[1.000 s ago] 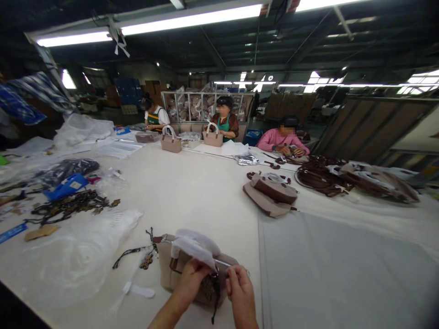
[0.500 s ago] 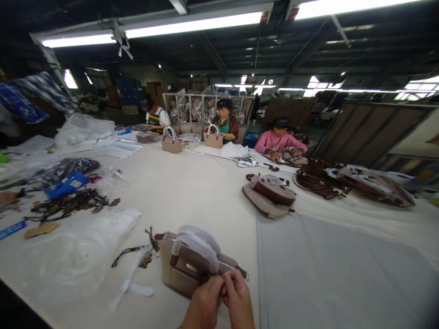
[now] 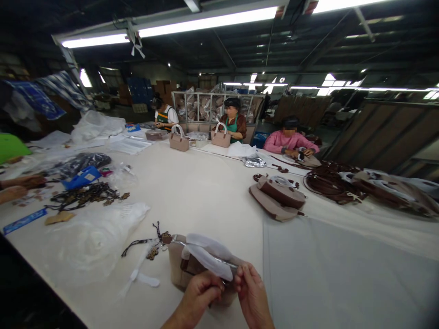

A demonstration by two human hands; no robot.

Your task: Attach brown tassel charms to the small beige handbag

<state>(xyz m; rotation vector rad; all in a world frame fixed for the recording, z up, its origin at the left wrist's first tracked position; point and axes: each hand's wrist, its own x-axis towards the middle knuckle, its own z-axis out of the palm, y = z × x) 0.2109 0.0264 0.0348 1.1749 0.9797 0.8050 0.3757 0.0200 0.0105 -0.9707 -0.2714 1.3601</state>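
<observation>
Two hands pinch at the beige handbag point(image 3: 192, 269) near the table point(image 3: 192, 192) front edge: left hand point(image 3: 199, 294) and right hand point(image 3: 252, 292) grip hardware below its white-wrapped handle point(image 3: 209, 251). Suggest bracing the bag, keeping wrap clear. Finished bags point(image 3: 277, 198) lie well behind.

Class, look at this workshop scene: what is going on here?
A person works at a big white table, both hands on a beige handbag lying on it. The left hand and right hand pinch something small at its front. White wrapping covers its handle. Three other people sit across, some with handbags.
</observation>
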